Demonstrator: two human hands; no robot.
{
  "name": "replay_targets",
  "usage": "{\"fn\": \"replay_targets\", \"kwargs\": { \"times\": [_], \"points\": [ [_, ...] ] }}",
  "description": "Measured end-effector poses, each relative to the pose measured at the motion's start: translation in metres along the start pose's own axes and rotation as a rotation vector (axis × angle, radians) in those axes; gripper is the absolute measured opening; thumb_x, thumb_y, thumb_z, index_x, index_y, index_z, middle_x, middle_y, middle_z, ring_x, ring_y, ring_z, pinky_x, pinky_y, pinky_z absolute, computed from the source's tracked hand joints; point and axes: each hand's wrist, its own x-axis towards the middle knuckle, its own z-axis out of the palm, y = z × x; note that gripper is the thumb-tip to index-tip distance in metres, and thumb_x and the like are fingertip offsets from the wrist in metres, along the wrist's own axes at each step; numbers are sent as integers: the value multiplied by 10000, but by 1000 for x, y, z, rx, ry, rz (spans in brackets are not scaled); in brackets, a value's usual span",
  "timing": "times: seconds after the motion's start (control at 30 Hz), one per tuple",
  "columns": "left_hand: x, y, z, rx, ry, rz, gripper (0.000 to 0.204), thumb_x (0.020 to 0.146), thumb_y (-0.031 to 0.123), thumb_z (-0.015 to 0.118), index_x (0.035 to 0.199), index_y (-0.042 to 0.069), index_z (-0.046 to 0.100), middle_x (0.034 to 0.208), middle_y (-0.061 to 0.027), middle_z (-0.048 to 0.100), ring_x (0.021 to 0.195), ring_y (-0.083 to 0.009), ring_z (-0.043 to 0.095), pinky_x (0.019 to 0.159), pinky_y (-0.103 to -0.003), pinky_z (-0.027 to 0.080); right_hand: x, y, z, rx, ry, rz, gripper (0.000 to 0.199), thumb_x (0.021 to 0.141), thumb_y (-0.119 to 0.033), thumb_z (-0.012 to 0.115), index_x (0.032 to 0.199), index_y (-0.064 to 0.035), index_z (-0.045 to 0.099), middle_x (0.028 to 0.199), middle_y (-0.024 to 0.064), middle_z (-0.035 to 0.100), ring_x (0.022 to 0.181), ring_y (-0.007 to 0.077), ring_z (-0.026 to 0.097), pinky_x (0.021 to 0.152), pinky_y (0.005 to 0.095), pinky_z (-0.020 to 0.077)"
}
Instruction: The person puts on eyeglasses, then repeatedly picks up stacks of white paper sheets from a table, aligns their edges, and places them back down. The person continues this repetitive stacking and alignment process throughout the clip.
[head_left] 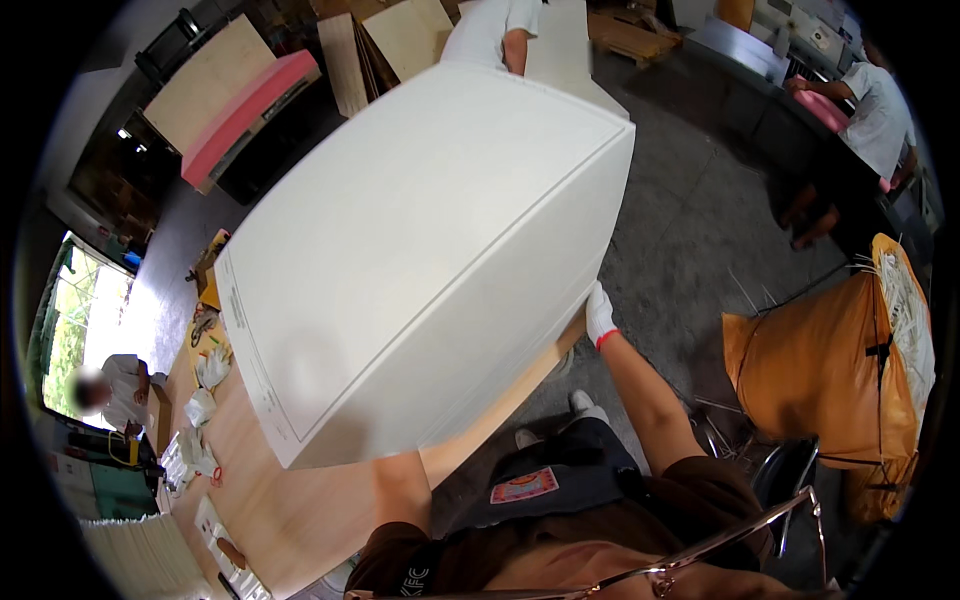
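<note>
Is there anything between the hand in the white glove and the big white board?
No. The right hand in the white glove presses straight against the side edge of the big white board. The left hand is hidden under the board.

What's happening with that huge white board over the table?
A person is handling a big stack of white sheets on a wooden table. The gloved right hand grips the stack's right edge; the left forearm reaches under its near edge, hand hidden. Another person stands at the far end.
</note>
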Motion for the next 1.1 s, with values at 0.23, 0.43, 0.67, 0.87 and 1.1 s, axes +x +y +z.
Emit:
{"fn": "replay_targets", "kwargs": {
  "times": [0.23,0.43,0.67,0.87,1.1],
  "points": [
    [-27,23,-42,83,199,169,449,1080,289,405,1373,-25,535,1422,-154,539,1335,-246,496,1169,-396,349,-8,-19,0,-147,-86,-43,741,977,-590,453,1280,63,629,1296,205,657,1230,288,592,1034,356,431],
    [-88,211,-84,194,437,839,438,1080,278,407,1361,-28,547,1419,-154,542,1334,-241,499,1169,-397,351,-31,-128,-16,16,-701,-66,543,1052,-443,448,1375,-27,577,1352,106,622,1262,210,568,1061,359,426],
    [-299,417,84,693,-138,1329,379,1062,290,484,1277,5,612,1302,-121,622,1252,-215,572,1130,-374,394,-67,-339,-3,-172,-898,-417,332,1027,-410,531,1071,-93,619,829,-45,573,677,23,482,596,203,414],
    [-364,398,259,1501,-412,1038,262,960,261,631,1172,114,668,1043,-36,682,1002,-154,634,842,-316,476,-116,-428,22,-725,-685,-895,712,932,-723,410,870,-49,631,760,77,639,673,200,612,654,346,471],
    [-343,367,280,1352,-565,958,250,932,292,657,1022,68,593,835,-19,514,818,-126,491,749,-283,420,-162,-467,27,-1194,-518,-1366,591,913,-604,515,795,-47,673,672,146,662,661,326,681,579,442,511]
  ]
}}
